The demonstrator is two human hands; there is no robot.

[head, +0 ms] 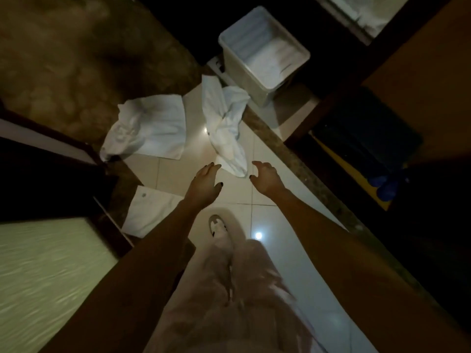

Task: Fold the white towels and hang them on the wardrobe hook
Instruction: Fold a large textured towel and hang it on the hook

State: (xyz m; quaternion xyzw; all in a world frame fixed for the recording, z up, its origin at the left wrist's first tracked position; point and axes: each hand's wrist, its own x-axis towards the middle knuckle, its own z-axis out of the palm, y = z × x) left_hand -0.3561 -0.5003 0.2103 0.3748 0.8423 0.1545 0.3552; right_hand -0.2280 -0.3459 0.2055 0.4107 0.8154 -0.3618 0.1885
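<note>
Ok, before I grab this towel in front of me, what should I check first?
1. Left hand free: ok, holds nothing.
2. Right hand free: ok, holds nothing.
3. Nearest white towel in front of both hands: ok, lying on the tiled floor.
4. That towel folded: not ok, crumpled.
5. Second white towel folded: not ok, bunched at one end.
6. Wardrobe hook in sight: cannot tell, not in view.

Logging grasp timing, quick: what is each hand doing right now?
Left hand: open, holding nothing, near the crumpled white cloth towel.
Right hand: open, holding nothing.
</note>
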